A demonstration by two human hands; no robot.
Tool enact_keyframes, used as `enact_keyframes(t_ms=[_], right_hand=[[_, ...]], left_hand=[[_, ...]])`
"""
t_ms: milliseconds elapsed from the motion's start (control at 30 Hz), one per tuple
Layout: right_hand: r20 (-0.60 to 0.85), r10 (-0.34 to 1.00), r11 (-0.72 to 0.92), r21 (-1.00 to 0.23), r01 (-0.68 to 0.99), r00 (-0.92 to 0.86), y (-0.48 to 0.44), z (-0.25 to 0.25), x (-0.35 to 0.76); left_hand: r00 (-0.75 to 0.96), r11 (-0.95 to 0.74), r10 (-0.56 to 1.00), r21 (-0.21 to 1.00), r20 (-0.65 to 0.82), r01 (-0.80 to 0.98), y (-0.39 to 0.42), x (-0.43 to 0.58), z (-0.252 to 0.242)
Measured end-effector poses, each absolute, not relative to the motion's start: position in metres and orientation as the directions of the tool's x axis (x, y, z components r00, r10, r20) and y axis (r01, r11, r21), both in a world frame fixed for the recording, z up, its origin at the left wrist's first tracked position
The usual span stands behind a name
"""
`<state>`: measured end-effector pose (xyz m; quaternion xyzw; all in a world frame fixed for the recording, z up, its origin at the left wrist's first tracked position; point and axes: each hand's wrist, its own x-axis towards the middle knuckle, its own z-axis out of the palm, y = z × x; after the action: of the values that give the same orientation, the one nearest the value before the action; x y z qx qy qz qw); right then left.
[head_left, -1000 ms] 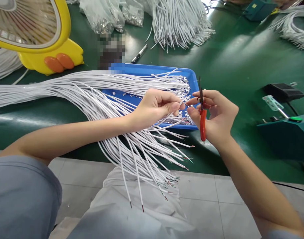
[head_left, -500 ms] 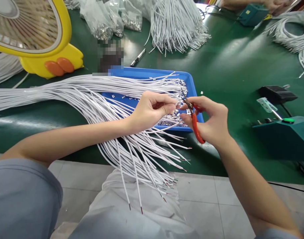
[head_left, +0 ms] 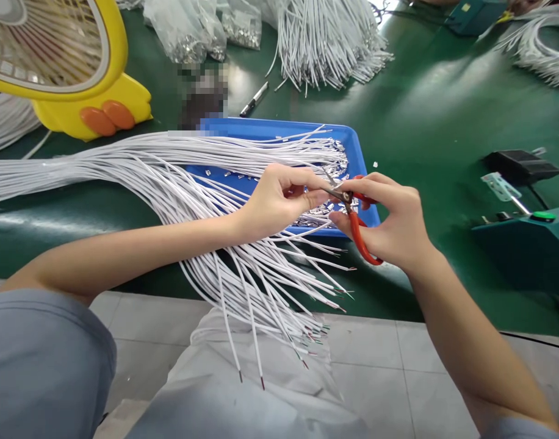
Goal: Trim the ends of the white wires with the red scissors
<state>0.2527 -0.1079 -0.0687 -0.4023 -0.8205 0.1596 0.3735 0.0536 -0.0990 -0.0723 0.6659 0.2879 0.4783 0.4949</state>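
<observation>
My left hand (head_left: 284, 198) is closed in a pinch over the blue tray (head_left: 356, 160), at the end of a white cable that its fingers mostly cover. My right hand (head_left: 389, 216) grips red-handled scissors (head_left: 362, 241), their blades parted and lying against the left fingertips. A large bundle of white cables (head_left: 124, 149) comes in from the left. Some cable ends with small metal connectors (head_left: 338, 152) rest in the tray. Other ends, with stripped coloured wires (head_left: 318, 332), fan out over the table's front edge under my left forearm.
A yellow fan (head_left: 117, 61) stands at the upper left. Behind the tray are a pen (head_left: 254, 99), plastic bags of metal parts (head_left: 183, 36) and another cable bundle (head_left: 328, 46). A green machine (head_left: 531, 244) sits on the right of the green table (head_left: 426, 122).
The scissors have turned leftward, and their blades now reach the fingertips of my left hand with a wider opening. My left hand stays nearly in place. The view has shifted slightly.
</observation>
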Motion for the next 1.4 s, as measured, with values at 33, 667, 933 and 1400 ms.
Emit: enact_keyframes(t_ms=[33, 667, 933, 1400], right_hand=[[0.482, 0.780, 0.624, -0.566, 0.538, -0.398, -0.108, -0.069, 0.252], [0.473, 0.805, 0.593, -0.632, 0.499, -0.357, -0.119, -0.066, 0.246], [0.352, 0.931, 0.353, -0.804, 0.479, -0.095, -0.112, -0.061, 0.250], [0.503, 0.851, 0.523, -0.836, 0.166, -0.149, -0.125, -0.066, 0.240]], left_hand=[[0.381, -0.346, 0.854, 0.934, 0.354, -0.092, -0.099, 0.054, -0.072], [0.324, -0.533, 0.795, 0.846, 0.513, -0.032, -0.101, 0.053, -0.075], [0.152, -0.506, 0.849, 0.862, 0.506, -0.047, -0.100, 0.054, -0.075], [0.377, -0.614, 0.735, 0.789, 0.564, 0.018, -0.108, 0.057, -0.075]])
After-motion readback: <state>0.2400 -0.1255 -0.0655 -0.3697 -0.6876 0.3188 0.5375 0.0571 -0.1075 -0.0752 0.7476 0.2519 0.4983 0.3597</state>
